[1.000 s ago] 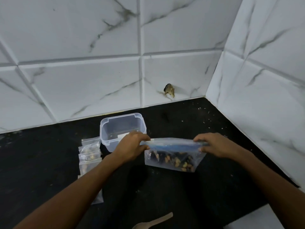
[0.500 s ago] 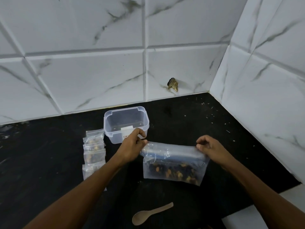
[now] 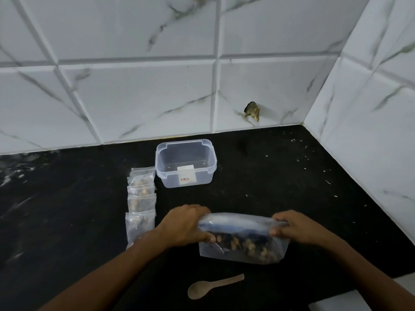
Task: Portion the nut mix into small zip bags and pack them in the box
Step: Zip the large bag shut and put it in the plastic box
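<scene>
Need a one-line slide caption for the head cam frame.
Both hands, left and right, grip the big nut bag; small filled bags beside the open box.

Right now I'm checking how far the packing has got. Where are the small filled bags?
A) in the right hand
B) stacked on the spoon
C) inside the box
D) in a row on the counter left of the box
D: the small bags lie in a row on the black counter, left of the box, which holds none; both hands grip the big bag.
</scene>
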